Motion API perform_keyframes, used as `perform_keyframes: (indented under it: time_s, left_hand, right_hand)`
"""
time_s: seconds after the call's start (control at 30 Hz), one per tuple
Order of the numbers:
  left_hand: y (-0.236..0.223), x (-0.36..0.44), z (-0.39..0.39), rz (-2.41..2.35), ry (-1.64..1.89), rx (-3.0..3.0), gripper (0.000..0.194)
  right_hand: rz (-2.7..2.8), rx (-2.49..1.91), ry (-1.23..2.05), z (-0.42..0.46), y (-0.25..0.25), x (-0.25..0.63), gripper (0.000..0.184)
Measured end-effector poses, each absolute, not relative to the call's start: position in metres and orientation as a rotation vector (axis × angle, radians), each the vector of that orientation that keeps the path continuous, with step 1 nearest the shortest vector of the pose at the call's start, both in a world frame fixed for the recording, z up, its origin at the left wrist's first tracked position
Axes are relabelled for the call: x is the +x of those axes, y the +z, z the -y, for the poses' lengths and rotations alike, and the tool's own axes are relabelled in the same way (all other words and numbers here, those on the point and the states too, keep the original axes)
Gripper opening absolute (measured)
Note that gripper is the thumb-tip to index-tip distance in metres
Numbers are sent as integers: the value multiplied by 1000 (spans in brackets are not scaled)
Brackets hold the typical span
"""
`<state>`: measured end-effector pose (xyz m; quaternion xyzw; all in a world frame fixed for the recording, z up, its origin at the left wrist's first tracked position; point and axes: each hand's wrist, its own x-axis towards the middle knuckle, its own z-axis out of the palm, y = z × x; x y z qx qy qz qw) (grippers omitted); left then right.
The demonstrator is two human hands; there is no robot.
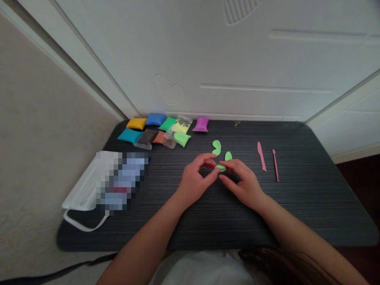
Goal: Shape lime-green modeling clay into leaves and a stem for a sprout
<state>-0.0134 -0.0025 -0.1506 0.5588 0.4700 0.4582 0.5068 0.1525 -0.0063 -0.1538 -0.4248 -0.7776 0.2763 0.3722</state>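
Observation:
Between my two hands is a small flattened oval piece of light green modelling clay [220,168]. The fingers of my left hand [198,177] are curled, and its thumb presses against the clay's left end. My right hand [244,183] is bent around the right side, index finger at the clay's upper edge and thumb just below. Just beyond the fingertips lies a second light green oval [228,156] on the black table. Behind my left fingertips rests a curved, notched light green clay shape [217,147].
On the black ridged table [299,206], a pink plastic knife [261,156] and a thin pink modelling stick [276,165] lie right. Several coloured clay packets [156,119] and a purple packet [202,124] sit along the back. At left are a white mask [86,186] and a pixelated item [126,182].

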Motion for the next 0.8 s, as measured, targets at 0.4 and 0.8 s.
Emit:
perform_keyframes:
  time_s: [0.4,0.8]
  left_hand:
    - [-155,-11,1,-963,1042,1247,31]
    - [-154,-11,3,-1228,980,1631,17]
  right_hand:
    - [1684,-1189,941,8,-160,153,17]
    - [1781,-1254,844,8,-158,154,17]
